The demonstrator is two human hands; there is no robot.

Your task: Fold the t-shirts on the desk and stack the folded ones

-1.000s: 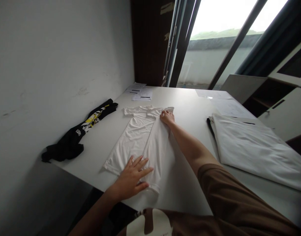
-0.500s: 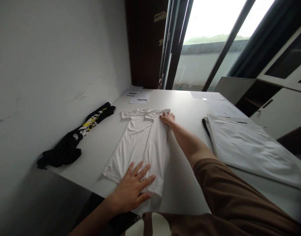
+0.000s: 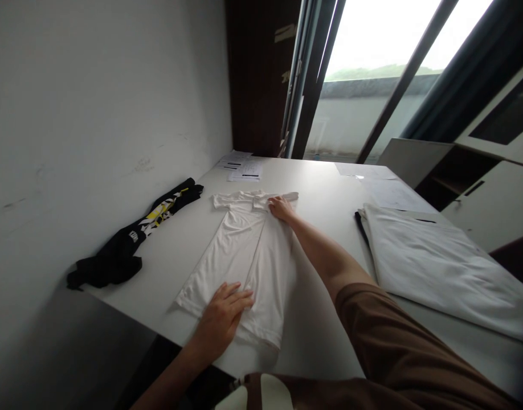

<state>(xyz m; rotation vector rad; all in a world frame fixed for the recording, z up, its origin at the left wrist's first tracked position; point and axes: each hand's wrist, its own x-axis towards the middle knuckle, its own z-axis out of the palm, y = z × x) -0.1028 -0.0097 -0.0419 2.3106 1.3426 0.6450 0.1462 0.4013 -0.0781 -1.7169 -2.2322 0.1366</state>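
A white T-shirt (image 3: 240, 250) lies on the white table (image 3: 317, 319), one side folded lengthwise over the rest, with its sleeves at the far end and its hem toward me. My left hand (image 3: 225, 316) rests on the cloth near the hem, fingers stretched out and holding nothing. At the far end, my right hand (image 3: 282, 208) presses on the folded part beside the sleeve. Its fingers lie over the fabric, slightly bent, without a visible grip. Light creases run along the shirt's body.
A black garment with a yellow and white print (image 3: 154, 219) lies along the wall on the left. On the right is a pile of folded white cloth (image 3: 441, 267). Paper sheets (image 3: 245, 169) lie at the far left, more sheets (image 3: 389, 191) at the far right.
My right hand has slid left across the shirt's shoulder, toward the sleeve. My left hand has shifted slightly left, its fingers closer together. The view has tilted slightly.
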